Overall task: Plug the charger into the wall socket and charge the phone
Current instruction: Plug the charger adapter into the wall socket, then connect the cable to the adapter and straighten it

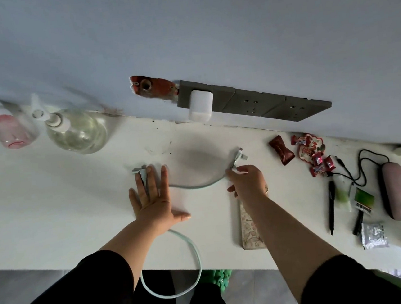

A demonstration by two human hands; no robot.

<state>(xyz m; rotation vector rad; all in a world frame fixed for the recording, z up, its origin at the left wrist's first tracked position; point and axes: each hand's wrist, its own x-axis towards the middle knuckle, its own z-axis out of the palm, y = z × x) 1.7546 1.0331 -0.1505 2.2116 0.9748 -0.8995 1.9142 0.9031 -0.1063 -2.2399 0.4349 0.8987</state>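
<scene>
A white charger block (199, 105) sits in the leftmost outlet of the grey wall socket strip (264, 105). A pale green charging cable (198, 185) lies across the white counter (51, 204) and loops off its front edge. My left hand (152, 201) lies palm down, fingers spread, with one plug end (139, 172) caught between two fingers. My right hand (247, 179) pinches the cable just below its multi-head end (239, 154). The phone (249, 236), in a floral case, lies under my right forearm, partly hidden.
A pink bottle (10, 129) and a clear spray bottle (76, 130) stand at the back left. Red sweets (314, 159), pens (331, 207), a black cord (368, 159), a pink case (395, 190) and packets (374, 235) crowd the right side. A broken wall patch (153, 87) adjoins the sockets.
</scene>
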